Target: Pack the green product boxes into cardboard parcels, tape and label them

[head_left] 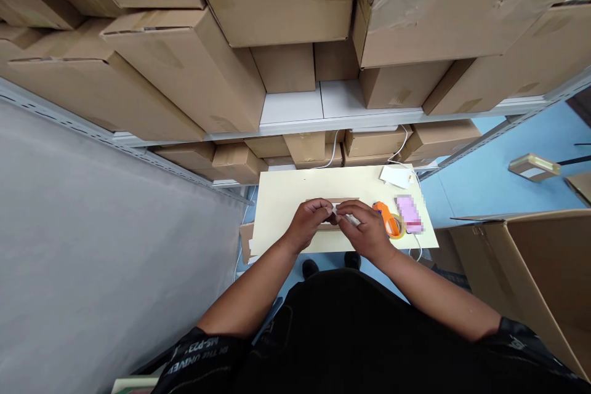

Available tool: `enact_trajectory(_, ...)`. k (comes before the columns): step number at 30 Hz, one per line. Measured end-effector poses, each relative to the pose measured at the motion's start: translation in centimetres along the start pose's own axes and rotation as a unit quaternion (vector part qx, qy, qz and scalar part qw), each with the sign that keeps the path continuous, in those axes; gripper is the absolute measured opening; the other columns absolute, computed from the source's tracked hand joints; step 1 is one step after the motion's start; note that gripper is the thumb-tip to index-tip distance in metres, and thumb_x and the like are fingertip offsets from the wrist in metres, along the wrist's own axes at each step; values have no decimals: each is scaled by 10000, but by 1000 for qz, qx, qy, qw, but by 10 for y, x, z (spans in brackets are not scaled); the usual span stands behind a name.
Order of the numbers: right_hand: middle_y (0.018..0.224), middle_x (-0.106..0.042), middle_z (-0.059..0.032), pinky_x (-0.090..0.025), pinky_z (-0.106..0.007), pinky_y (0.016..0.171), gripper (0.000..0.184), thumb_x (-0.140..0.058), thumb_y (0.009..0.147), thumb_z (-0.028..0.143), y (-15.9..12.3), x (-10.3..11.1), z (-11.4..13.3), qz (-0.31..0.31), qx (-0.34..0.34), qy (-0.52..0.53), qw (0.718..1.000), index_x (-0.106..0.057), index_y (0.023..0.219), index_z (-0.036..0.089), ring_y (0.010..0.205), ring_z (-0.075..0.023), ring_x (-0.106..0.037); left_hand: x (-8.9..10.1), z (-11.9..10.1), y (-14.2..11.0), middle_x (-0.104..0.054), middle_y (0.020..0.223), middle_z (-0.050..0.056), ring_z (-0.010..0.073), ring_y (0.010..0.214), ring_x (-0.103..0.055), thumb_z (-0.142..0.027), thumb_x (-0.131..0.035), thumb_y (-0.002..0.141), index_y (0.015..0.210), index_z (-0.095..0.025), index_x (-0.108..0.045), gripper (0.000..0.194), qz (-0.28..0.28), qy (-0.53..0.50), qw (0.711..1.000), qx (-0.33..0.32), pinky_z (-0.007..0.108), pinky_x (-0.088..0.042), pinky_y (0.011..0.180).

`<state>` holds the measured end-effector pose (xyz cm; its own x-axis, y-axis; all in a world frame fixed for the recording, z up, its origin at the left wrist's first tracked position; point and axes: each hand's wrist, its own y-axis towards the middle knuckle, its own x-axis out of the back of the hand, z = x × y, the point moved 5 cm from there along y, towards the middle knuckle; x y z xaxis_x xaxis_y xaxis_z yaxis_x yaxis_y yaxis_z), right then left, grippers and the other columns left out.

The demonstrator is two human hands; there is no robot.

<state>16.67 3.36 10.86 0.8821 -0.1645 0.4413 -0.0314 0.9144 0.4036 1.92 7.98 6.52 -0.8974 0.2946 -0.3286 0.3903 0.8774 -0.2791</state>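
My left hand (pixel 310 221) and my right hand (pixel 367 226) meet over the cream table, fingers bent and fingertips pinched close together. Between them shows a small white piece (pixel 335 208), perhaps paper or a label; it is too small to tell. Both hands grip it. Just beneath lies a flat brown cardboard box (pixel 351 201), mostly covered by my hands, with some white on top. Beside my right hand rests an orange tape dispenser (pixel 382 210) with a roll of yellowish tape (pixel 401 226).
On the cream table (pixel 279 200) a pixelated pink phone-like item (pixel 409 214) and a white device (pixel 396 176) with cables lie at the right. Shelves (pixel 290 109) full of cardboard boxes rise ahead. A large open carton (pixel 496 265) stands right; a grey wall (pixel 115 246) is left.
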Motion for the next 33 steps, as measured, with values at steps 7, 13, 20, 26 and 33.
enact_trajectory(7,1080,-743,-79,-626,-433,879,178,-655,943,200,-1,1,11,-40,74,-56,995,-696,1102,270,1016,-232,-720,-2,-5,-1,-663,669,6,124,607,-608,-293,-780,722,752,-150,-727,156,-23,-55,998,10,282,-491,685)
enact_trajectory(13,1099,-738,-84,-616,-457,880,228,-649,921,144,-4,1,12,-61,112,-86,988,-686,1113,261,1024,-246,-707,-6,-7,-4,-685,713,20,127,640,-613,-285,-776,709,754,-144,-738,153,-20,-56,998,11,283,-490,701)
enact_trajectory(20,1099,-734,-82,-611,-480,885,205,-630,933,164,-8,-3,13,-52,111,-115,986,-678,1101,272,1028,-251,-705,-6,-5,-3,-654,681,4,117,636,-572,-270,-756,721,743,-143,-723,133,-19,-35,999,2,283,-478,702)
enact_trajectory(26,1095,-732,-88,-592,-499,903,199,-630,925,178,-13,-5,8,-54,82,-114,989,-690,1092,270,1032,-263,-697,-8,-3,-3,-635,681,1,117,650,-556,-288,-760,706,763,-142,-721,161,-19,-18,1000,13,282,-472,703)
enact_trajectory(33,1077,-722,-92,-588,-483,881,215,-625,937,170,-14,-4,8,-59,91,-139,984,-673,1122,269,1015,-260,-690,-10,-1,-3,-654,712,6,111,662,-553,-293,-753,739,767,-139,-719,161,-18,1,1000,1,273,-470,700)
